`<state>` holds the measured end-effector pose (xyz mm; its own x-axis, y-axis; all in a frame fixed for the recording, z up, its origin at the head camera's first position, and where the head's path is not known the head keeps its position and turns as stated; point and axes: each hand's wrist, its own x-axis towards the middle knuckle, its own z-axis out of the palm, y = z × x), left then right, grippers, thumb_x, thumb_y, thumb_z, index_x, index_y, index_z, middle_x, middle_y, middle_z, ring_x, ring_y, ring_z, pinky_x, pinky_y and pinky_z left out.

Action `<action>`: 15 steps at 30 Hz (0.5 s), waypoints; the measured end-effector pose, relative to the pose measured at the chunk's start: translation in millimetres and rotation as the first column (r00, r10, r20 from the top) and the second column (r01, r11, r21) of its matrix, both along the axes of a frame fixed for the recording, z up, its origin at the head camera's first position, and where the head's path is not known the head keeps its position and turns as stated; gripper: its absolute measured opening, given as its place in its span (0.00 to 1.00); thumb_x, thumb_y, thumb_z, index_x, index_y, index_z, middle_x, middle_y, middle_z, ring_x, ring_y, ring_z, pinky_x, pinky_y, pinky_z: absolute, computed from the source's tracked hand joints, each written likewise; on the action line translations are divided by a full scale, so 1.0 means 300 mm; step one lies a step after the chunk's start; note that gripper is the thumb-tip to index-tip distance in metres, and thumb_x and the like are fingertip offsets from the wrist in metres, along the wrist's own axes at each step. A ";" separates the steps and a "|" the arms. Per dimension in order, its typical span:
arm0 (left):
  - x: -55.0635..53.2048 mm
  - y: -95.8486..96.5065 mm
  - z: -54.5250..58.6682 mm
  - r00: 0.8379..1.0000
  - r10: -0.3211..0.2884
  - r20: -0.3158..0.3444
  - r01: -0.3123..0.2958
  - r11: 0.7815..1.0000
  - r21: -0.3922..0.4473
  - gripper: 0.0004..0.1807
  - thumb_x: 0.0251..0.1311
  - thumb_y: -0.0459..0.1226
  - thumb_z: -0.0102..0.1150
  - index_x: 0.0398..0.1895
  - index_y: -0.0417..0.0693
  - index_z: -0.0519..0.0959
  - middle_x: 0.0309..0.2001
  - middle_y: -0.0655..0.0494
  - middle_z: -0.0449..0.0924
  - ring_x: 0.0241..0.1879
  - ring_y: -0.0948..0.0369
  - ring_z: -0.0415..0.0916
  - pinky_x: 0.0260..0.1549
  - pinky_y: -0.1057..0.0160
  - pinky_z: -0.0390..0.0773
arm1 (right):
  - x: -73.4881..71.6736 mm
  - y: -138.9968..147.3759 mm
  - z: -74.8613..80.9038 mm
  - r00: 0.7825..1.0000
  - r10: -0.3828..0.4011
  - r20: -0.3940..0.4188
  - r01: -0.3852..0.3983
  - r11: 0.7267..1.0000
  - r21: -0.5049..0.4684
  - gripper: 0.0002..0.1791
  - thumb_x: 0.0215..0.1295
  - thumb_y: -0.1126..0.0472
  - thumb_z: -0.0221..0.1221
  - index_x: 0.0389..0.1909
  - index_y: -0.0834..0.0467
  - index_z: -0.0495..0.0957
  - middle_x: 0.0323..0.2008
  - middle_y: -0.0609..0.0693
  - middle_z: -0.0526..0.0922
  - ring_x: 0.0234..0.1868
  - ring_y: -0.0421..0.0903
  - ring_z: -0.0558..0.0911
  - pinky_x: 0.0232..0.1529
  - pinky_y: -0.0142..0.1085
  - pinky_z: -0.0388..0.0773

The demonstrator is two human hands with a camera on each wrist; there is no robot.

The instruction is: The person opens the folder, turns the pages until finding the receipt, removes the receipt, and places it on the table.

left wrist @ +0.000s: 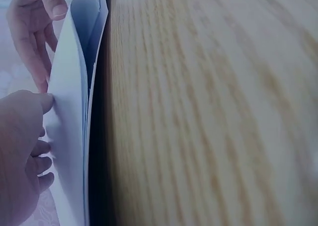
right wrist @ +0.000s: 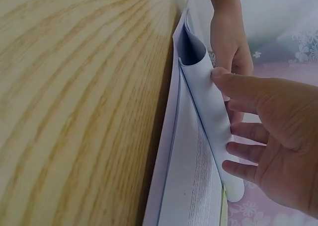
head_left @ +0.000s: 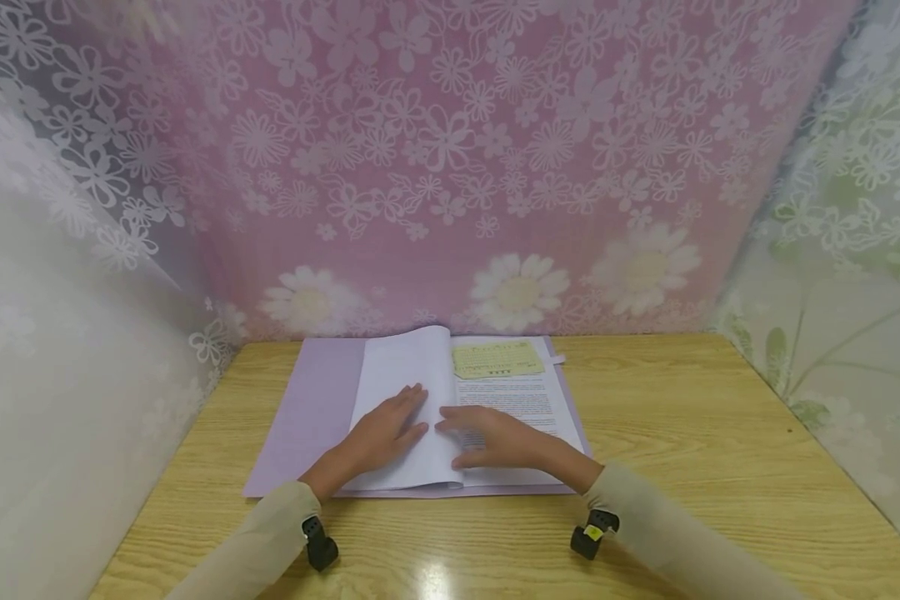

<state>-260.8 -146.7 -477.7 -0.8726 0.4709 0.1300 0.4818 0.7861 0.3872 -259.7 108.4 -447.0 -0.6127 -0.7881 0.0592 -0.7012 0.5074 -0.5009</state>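
Note:
A lilac folder [head_left: 311, 400] lies spread on the table with white sheets inside. One blank white page [head_left: 405, 358] is turned over to the left, its folded edge bulging in a loose curve near the middle. My left hand [head_left: 382, 429] rests on that page with fingers extended. From the right, my right hand [head_left: 498, 437] reaches over the printed page [head_left: 510, 400]. In the right wrist view its straight fingertips [right wrist: 241, 171] lie along the curved fold of the turned page [right wrist: 198, 82]. A yellow note [head_left: 498, 360] covers the top of the printed page.
A small white tab [head_left: 557, 360] sticks out at the folder's right edge. The wooden table [head_left: 682, 433] meets a pink flowered curtain [head_left: 435, 167] behind the folder. Pale curtains hang at both sides. Each wrist wears a black camera band [head_left: 318, 542].

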 end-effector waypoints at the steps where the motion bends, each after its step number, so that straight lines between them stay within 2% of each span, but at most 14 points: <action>1: 0.001 -0.001 -0.001 1.000 0.000 0.006 0.000 1.000 -0.010 0.34 0.77 0.50 0.49 0.79 0.43 0.59 0.79 0.45 0.58 0.79 0.47 0.57 0.75 0.43 0.62 | 0.001 -0.004 0.000 1.000 0.004 -0.005 -0.004 1.000 0.016 0.31 0.65 0.50 0.69 0.67 0.56 0.77 0.74 0.56 0.69 0.76 0.56 0.67 0.75 0.53 0.65; 9: -0.005 -0.011 0.005 0.989 0.011 0.148 0.003 0.996 -0.090 0.40 0.74 0.54 0.53 0.80 0.43 0.58 0.80 0.44 0.56 0.78 0.45 0.57 0.74 0.43 0.63 | -0.007 -0.028 0.010 0.998 0.034 -0.044 -0.028 0.990 0.137 0.30 0.66 0.48 0.67 0.65 0.57 0.79 0.74 0.56 0.69 0.78 0.58 0.64 0.75 0.54 0.64; 15: -0.013 -0.011 0.013 0.982 0.011 0.186 0.011 0.993 -0.115 0.43 0.70 0.56 0.57 0.80 0.44 0.58 0.80 0.45 0.57 0.78 0.45 0.57 0.73 0.42 0.64 | -0.011 -0.038 0.018 0.998 0.041 -0.055 -0.031 0.984 0.177 0.30 0.65 0.47 0.68 0.64 0.57 0.79 0.73 0.57 0.70 0.77 0.58 0.65 0.74 0.55 0.67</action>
<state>-264.7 -150.1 -473.8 -0.8763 0.4732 -0.0899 0.4097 0.8304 0.3775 -263.1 96.9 -441.5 -0.5834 -0.8108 -0.0472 -0.7459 0.5579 -0.3639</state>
